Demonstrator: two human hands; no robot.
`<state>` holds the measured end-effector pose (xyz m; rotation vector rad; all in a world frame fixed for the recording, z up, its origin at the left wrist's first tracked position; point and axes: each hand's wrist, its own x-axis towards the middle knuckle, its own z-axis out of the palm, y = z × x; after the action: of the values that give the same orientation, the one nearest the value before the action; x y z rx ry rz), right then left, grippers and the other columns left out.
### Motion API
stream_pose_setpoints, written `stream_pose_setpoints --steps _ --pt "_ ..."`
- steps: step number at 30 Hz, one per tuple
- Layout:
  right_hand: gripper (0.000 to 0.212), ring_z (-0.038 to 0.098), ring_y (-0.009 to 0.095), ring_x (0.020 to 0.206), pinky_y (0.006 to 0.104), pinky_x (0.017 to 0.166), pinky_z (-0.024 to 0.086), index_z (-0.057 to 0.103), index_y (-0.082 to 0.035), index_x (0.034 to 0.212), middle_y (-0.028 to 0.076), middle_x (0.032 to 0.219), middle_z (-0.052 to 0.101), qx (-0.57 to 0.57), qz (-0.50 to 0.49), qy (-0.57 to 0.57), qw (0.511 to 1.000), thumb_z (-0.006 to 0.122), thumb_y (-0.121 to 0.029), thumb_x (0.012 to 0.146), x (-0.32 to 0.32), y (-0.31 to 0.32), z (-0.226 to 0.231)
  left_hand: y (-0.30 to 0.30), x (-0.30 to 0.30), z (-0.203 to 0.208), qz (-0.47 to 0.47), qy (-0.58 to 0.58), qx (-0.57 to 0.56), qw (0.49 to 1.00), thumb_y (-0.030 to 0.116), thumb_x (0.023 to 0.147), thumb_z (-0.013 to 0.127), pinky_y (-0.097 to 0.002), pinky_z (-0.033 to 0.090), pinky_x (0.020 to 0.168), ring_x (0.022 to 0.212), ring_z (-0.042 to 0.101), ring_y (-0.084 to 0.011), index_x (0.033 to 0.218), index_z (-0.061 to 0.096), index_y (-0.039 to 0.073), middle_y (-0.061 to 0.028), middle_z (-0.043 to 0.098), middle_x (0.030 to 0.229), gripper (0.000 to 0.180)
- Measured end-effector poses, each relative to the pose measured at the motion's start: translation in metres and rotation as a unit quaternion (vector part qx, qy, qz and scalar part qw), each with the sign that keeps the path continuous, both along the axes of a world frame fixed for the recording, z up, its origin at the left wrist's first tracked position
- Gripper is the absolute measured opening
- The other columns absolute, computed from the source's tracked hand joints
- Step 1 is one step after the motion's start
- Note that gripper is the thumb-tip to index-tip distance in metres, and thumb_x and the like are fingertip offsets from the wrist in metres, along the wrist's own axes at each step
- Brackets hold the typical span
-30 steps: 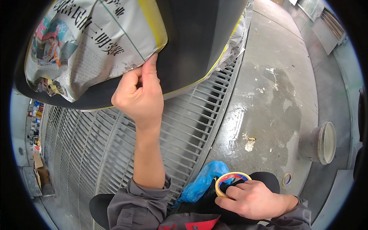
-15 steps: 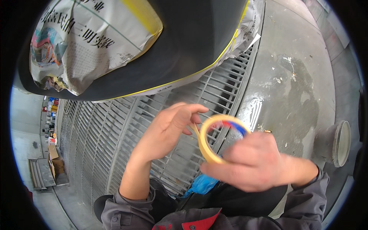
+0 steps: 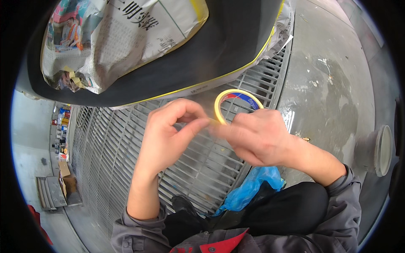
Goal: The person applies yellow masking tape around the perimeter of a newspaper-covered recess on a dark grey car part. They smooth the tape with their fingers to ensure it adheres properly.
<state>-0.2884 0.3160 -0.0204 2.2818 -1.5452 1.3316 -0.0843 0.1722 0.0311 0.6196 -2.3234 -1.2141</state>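
Observation:
A roll of yellow masking tape (image 3: pixel 217 106), with a red and blue inner core, is gripped in my right hand (image 3: pixel 261 137). My left hand (image 3: pixel 162 137) pinches thumb against forefinger right beside it. A short stretch of tape seems to run between the two hands, though motion blurs it. Just beyond both hands is a large dark grey curved panel (image 3: pixel 177 71). Newspaper (image 3: pixel 126 46) covers part of the panel, and a yellow tape line follows its lower edge.
Metal floor grating (image 3: pixel 185 164) lies beneath my hands. By my knees is a blue plastic bag (image 3: pixel 249 189). A round bucket (image 3: pixel 382 151) stands at the right on wet grey floor. Cardboard boxes (image 3: pixel 67 181) and small containers line the left wall.
The tape roll has moved up and away from me. My hands have come together, with the left fingers now pinched close to the right hand. More of the blue bag shows.

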Motion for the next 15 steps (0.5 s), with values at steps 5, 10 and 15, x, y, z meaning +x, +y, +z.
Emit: stream_pose_setpoints --steps 5,10,15 --pt "0.016 0.076 0.031 0.073 0.0422 0.057 0.056 0.066 -0.014 0.112 0.005 0.083 0.074 0.001 -0.153 -0.042 0.987 0.074 -0.013 0.099 0.002 -0.012 -0.010 0.014 -0.013 -0.006 0.035 0.027 -0.195 0.980 -0.005 0.090 0.084 -0.0318 0.058 0.081 0.087 0.073 -0.0199 0.098 0.077 0.000 -0.0086 0.077 0.094 0.012" --pt "0.003 0.074 0.036 0.070 0.0495 0.061 0.057 0.070 -0.009 0.100 0.011 0.076 0.072 0.042 -0.163 -0.183 0.969 0.069 -0.011 0.098 -0.001 -0.013 -0.006 0.020 -0.023 -0.022 0.044 0.104 -0.289 0.951 -0.005 0.089 0.085 -0.0323 0.059 0.078 0.086 0.076 -0.0227 0.096 0.077 0.003 -0.0093 0.078 0.093 0.014" --pt "0.008 0.064 0.010 0.077 0.0301 0.070 0.053 0.071 -0.001 0.109 0.007 0.084 0.065 0.066 -0.142 -0.365 0.918 0.065 -0.005 0.104 -0.037 -0.020 0.013 -0.006 -0.035 -0.036 0.108 0.310 0.030 0.944 0.005 0.111 0.072 -0.0392 0.060 0.106 0.121 0.073 -0.0233 0.121 0.071 0.001 -0.0123 0.074 0.132 0.011"
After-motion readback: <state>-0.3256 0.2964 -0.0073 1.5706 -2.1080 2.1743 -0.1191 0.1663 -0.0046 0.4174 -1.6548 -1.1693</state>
